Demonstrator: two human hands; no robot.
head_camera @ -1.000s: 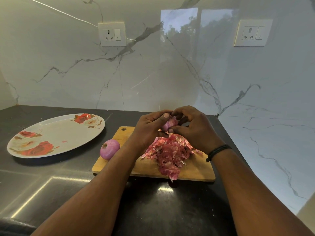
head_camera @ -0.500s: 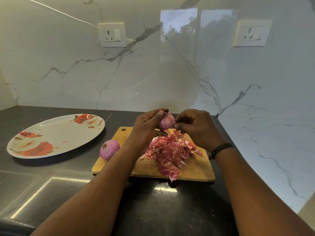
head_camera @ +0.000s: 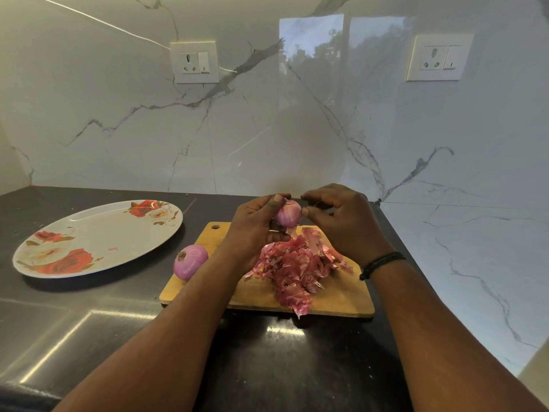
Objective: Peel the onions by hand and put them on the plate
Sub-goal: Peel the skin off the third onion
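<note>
The onion in hand (head_camera: 287, 213) sits above the cutting board (head_camera: 341, 295), at about 12 o'clock from the heap of skins (head_camera: 292, 267); the left hand (head_camera: 255, 230) grips it with thumb and fingers curled round it; the right hand (head_camera: 341, 221) touches its side with curled fingertips, and whether it pinches a strip of skin I cannot tell; 1 peeled onion (head_camera: 190, 261) lies at the board's 9 o'clock edge; the plate (head_camera: 89, 233), further toward 9 o'clock, holds 0 onions; so peeling seems nearly finished, plating is all left; the held onion's far side is hidden.
</note>
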